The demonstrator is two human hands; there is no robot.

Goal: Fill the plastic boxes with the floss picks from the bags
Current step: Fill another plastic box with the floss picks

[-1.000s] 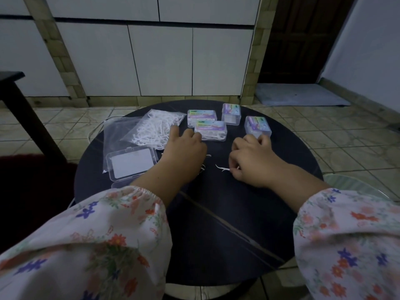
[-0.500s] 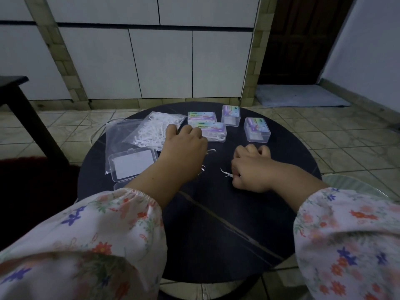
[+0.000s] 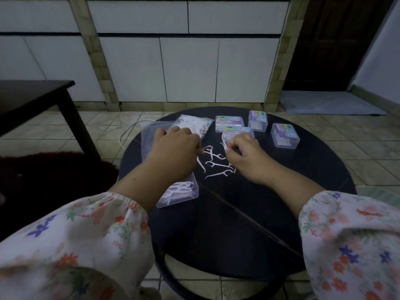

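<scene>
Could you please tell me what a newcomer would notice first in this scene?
Two hands, left hand and right hand, picking at loose white plastic floss picks mid-way across the round dark table. Behind them stand four closed clear plastic boxes; an open clear box of picks lies under the left wrist.

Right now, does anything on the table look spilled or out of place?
Yes. Several loose floss picks lie scattered on the bare table between the left hand and the right hand, outside the open box and the bag.
</scene>
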